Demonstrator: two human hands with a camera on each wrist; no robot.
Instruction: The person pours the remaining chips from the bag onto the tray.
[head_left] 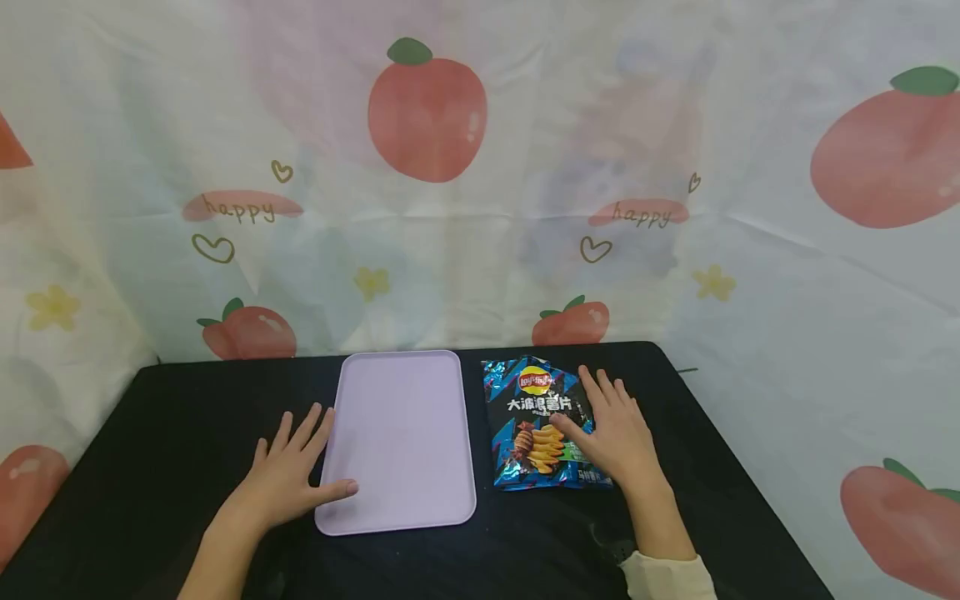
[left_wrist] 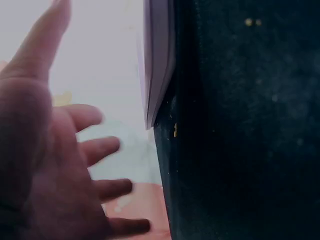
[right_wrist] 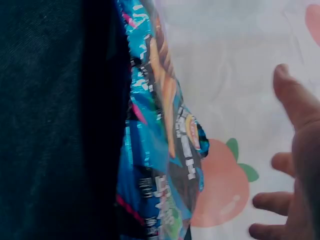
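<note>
A pale lilac rectangular tray (head_left: 401, 442) lies flat on the black table. To its right is a blue and black bag of potato chips (head_left: 532, 425), lying face up with a yellow and red logo. My left hand (head_left: 288, 475) is spread with its thumb over the tray's left edge; the left wrist view shows a gap between this hand (left_wrist: 65, 170) and the tray's side (left_wrist: 160, 60). My right hand (head_left: 618, 429) hovers with fingers apart over the bag's right part. In the right wrist view, that hand (right_wrist: 295, 190) stands apart from the bag (right_wrist: 155, 130).
The black-covered table (head_left: 202, 425) reaches back to a pale curtain (head_left: 480, 250) printed with red fruit, hearts and yellow flowers. More of this cloth hangs along the left and right sides. A narrow strip of table separates the tray from the bag.
</note>
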